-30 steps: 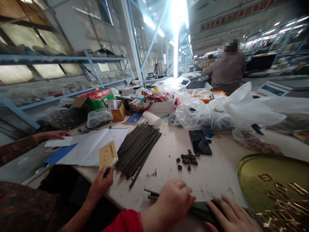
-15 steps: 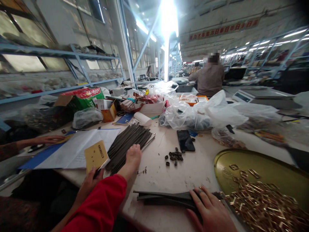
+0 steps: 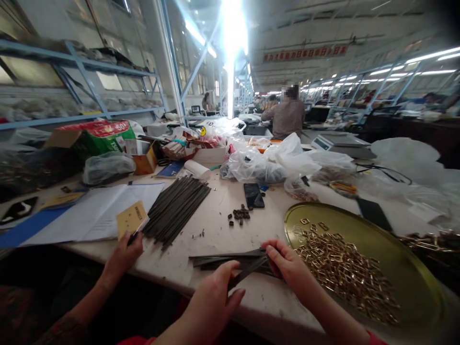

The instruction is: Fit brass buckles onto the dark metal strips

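Observation:
A dark flat strap [image 3: 247, 272] stretches between my two hands above the near edge of the table. My left hand [image 3: 212, 299] has its lower end between thumb and fingers. At the upper end, my right hand [image 3: 282, 261] pinches the strap with its fingertips. Beneath them lies a small bundle of similar straps [image 3: 223, 259], partly covered by my hands. A bigger pile of dark straps [image 3: 179, 206] is fanned out farther left. To the right stands a gold oval tray [image 3: 406, 258] with a heap of gold metal buckles [image 3: 345, 270].
At left, another person's hand [image 3: 124, 254] holds a tan booklet [image 3: 131, 218] over open papers [image 3: 97, 206]. Small dark loops [image 3: 240, 215] lie near a phone [image 3: 254, 195]. Plastic bags [image 3: 258, 163] crowd the back, with a scale [image 3: 339, 143] behind them.
My left hand has left the big strap pile and come right to the small bundle. My right hand has lifted off that bundle; both now hold one strap. The view has turned right.

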Available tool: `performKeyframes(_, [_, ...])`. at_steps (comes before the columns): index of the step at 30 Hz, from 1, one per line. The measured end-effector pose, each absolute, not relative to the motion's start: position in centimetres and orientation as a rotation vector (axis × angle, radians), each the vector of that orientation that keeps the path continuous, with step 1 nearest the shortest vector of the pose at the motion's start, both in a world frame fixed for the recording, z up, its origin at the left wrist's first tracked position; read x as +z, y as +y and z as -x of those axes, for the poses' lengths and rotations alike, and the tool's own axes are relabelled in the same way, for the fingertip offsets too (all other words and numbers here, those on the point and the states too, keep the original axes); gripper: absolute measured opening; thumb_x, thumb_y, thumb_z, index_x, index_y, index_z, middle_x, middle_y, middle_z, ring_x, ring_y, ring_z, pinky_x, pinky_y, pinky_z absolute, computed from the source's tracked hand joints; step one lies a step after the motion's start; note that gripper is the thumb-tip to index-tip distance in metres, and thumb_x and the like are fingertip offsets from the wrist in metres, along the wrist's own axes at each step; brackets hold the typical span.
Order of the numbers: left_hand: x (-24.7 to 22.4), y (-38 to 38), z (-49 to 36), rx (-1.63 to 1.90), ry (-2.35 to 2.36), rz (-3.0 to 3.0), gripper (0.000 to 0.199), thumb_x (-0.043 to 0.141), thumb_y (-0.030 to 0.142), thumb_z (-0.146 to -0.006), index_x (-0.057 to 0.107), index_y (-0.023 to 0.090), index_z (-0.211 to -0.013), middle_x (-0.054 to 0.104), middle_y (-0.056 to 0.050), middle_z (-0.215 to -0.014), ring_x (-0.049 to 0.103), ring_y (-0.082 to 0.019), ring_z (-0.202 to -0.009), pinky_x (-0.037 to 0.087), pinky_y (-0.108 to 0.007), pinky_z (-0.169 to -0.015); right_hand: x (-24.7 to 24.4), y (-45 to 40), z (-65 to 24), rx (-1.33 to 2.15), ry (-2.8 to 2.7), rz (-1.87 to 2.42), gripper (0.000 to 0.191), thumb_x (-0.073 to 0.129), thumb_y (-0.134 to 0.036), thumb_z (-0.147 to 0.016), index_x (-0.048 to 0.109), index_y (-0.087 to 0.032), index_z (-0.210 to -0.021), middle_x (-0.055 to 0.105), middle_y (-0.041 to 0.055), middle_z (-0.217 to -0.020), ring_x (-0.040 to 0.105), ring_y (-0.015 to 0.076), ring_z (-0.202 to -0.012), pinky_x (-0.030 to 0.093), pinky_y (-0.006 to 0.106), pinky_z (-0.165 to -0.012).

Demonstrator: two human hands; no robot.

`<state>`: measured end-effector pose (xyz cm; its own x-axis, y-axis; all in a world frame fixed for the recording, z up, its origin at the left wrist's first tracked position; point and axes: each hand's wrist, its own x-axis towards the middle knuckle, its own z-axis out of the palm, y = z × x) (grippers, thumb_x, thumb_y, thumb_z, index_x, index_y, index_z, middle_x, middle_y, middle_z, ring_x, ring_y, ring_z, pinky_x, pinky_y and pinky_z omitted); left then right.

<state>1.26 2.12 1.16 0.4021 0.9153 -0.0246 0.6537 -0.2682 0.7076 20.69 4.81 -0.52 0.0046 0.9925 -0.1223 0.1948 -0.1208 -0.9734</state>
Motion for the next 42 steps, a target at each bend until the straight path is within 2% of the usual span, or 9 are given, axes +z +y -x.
performKeyframes(3, [2.0,2.7,-1.7,0.539,1.212,-1.824,0.031,0.046,0.021,-0.079,0.054,0.017,-0.109,0.062,-0.006,-0.100,0.056,-0.017,-0.092,0.040,-0.026,-0.082,-1.1,5.8,-19.3,1.235,-1.422,1.429,0.041,0.043,-0.054,-0.075,0.055,-0.018,-0.090,0.044,-0.0067,-0.050,0.043,0.0105,-0.042,0.035,0.023,-0.040])
performKeyframes(7, [1.9,4.3,-1.0,0.503,1.273,-1.635,0.028,0.042,0.021,-0.080,0.058,0.015,-0.102,0.060,0.000,-0.069,0.055,-0.014,-0.066,0.040,-0.024,-0.065,-2.1,9.7,-19.9,1.077,-1.598,1.512,0.038,0.034,-0.045,-0.081,0.055,-0.017,-0.095,0.057,0.0019,-0.067,0.055,0.0157,-0.055,0.043,0.028,-0.047])
performKeyframes(11, [0.1,5.8,0.2,0.554,1.336,-1.572,0.025,0.044,0.021,-0.078,0.059,0.015,-0.098,0.056,0.002,-0.063,0.053,-0.013,-0.066,0.039,-0.023,-0.065,-3.1,14.7,-21.2,0.785,-1.838,1.628,0.025,0.043,-0.026,-0.077,0.058,-0.014,-0.092,0.060,0.0102,-0.087,0.057,0.0224,-0.079,0.043,0.035,-0.071])
performKeyframes(13, [-0.8,6.5,0.7,0.563,1.346,-1.508,0.025,0.043,0.024,-0.079,0.058,0.015,-0.098,0.055,0.003,-0.062,0.050,-0.011,-0.057,0.038,-0.021,-0.057,-3.6,16.7,-21.1,0.675,-1.973,1.649,0.024,0.046,-0.017,-0.075,0.059,-0.014,-0.095,0.058,0.0123,-0.098,0.055,0.0234,-0.089,0.039,0.035,-0.080])
performKeyframes(18, [-2.2,7.8,1.2,0.563,1.252,-1.167,0.034,0.035,0.035,-0.082,0.049,0.011,-0.100,0.055,0.003,-0.061,0.034,-0.005,-0.032,0.023,-0.018,-0.033,-4.6,19.0,-19.5,0.537,-2.257,1.680,0.026,0.048,-0.008,-0.074,0.060,-0.016,-0.095,0.057,0.0112,-0.098,0.056,0.0226,-0.086,0.037,0.031,-0.075])
performKeyframes(24, [-1.8,8.6,1.4,0.567,1.133,-0.909,0.033,0.039,0.040,-0.079,0.050,0.010,-0.087,0.057,-0.001,-0.061,0.045,-0.005,-0.039,0.026,-0.015,-0.035,-4.8,19.1,-19.3,0.472,-2.351,1.719,0.018,0.049,-0.011,-0.076,0.059,-0.017,-0.089,0.057,0.0091,-0.091,0.055,0.0215,-0.082,0.035,0.029,-0.069])
performKeyframes(33, [-0.1,6.3,0.6,0.548,1.092,-0.896,0.028,0.038,0.030,-0.078,0.047,0.013,-0.098,0.053,0.006,-0.048,0.034,-0.004,-0.029,0.020,-0.014,-0.030,-3.3,16.8,-20.2,0.825,-1.989,1.660,0.007,0.059,-0.017,-0.066,0.054,-0.019,-0.061,0.055,0.0004,-0.064,0.052,0.0174,-0.066,0.035,0.029,-0.062])
performKeyframes(38, [1.4,4.1,-0.4,0.502,1.055,-0.947,0.026,0.035,0.027,-0.079,0.047,0.012,-0.096,0.052,0.006,-0.046,0.032,-0.003,-0.027,0.019,-0.013,-0.029,-1.7,10.8,-20.8,1.243,-1.539,1.526,0.025,0.056,-0.043,-0.073,0.052,-0.019,-0.068,0.058,-0.0008,-0.060,0.055,0.0146,-0.057,0.043,0.029,-0.057])
performKeyframes(42, [1.6,2.8,-1.3,0.419,1.030,-1.079,0.025,0.032,0.030,-0.083,0.047,0.013,-0.093,0.050,0.006,-0.045,0.033,-0.004,-0.028,0.021,-0.014,-0.030,-0.8,6.0,-20.2,1.404,-1.214,1.378,0.032,0.058,-0.049,-0.071,0.052,-0.020,-0.081,0.054,-0.0035,-0.063,0.053,0.0108,-0.057,0.046,0.027,-0.059])
